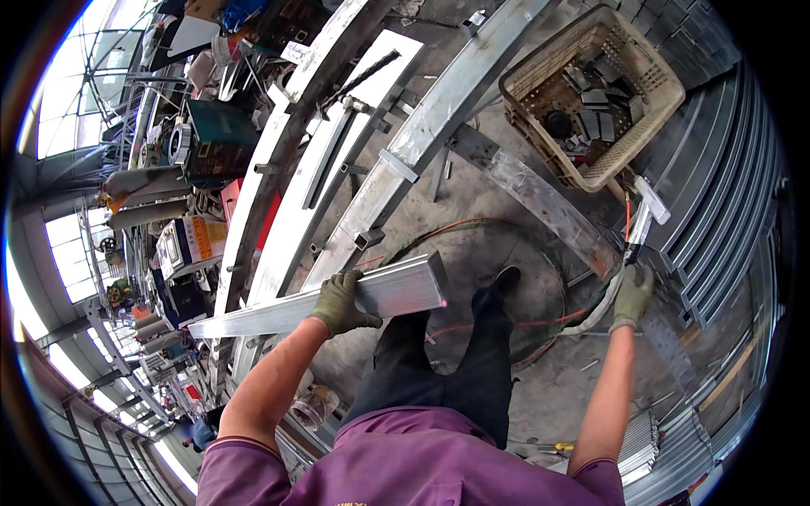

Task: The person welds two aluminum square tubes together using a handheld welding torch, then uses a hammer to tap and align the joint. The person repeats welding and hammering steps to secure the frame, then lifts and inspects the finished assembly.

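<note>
My left hand [339,305], in an olive work glove, is closed over a long silver rectangular metal tube [401,287]. The tube runs off to the left, its near end in front of my legs. A small pink spot shows on that end's corner. At the right, my gloved right hand [633,297] is closed around the lower part of a welding gun [641,226]. The gun has a silver body and a pale block at its tip, pointing away from me. A pale, thick cable [597,312] leads from it toward the floor; the fingers' far side is hidden.
Long steel beams [422,126] on a frame cross ahead and left. A beige plastic crate [595,101] with metal offcuts stands at the far right. Stacked metal profiles [726,194] line the right side. An orange hose [460,223] loops on the floor around my feet.
</note>
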Tool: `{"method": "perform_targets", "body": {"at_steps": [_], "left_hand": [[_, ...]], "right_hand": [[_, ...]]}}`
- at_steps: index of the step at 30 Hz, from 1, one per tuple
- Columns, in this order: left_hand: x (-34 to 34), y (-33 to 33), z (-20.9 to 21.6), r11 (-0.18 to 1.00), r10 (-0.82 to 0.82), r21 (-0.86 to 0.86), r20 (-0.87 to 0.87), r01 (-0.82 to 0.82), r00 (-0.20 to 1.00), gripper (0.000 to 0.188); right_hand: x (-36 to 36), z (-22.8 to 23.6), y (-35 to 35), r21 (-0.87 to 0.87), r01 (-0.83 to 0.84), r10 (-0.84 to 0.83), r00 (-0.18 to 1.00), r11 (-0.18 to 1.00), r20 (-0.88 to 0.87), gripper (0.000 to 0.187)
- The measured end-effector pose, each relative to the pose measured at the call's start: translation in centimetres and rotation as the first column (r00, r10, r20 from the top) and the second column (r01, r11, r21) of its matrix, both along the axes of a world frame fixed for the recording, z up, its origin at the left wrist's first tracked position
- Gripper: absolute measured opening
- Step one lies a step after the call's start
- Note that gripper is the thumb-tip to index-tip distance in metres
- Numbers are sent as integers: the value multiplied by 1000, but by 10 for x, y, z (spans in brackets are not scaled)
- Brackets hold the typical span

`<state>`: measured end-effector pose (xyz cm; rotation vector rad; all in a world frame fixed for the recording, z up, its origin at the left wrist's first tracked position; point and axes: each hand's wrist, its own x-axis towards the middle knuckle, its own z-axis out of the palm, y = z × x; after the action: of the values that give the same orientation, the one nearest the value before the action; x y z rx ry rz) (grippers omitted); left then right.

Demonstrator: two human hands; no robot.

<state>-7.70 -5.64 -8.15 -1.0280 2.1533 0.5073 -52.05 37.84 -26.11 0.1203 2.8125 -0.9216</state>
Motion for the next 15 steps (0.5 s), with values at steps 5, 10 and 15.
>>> {"method": "perform_targets", "body": {"at_steps": [5,10,15], "left_hand": [[14,-4,-6,999,-47,4,-69,47,996,127],[19,-2,-11,993,-122,-12,-140,122,983,130],[48,-3,-25,984,-178,-74,-357,162,917,130]], "right_hand": [[65,23,29,93,86,-85,996,992,-8,57],[163,31,52,2,152,-152,988,988,16,51],[281,70,-13,-177,11,35,967,984,252,33]]}}
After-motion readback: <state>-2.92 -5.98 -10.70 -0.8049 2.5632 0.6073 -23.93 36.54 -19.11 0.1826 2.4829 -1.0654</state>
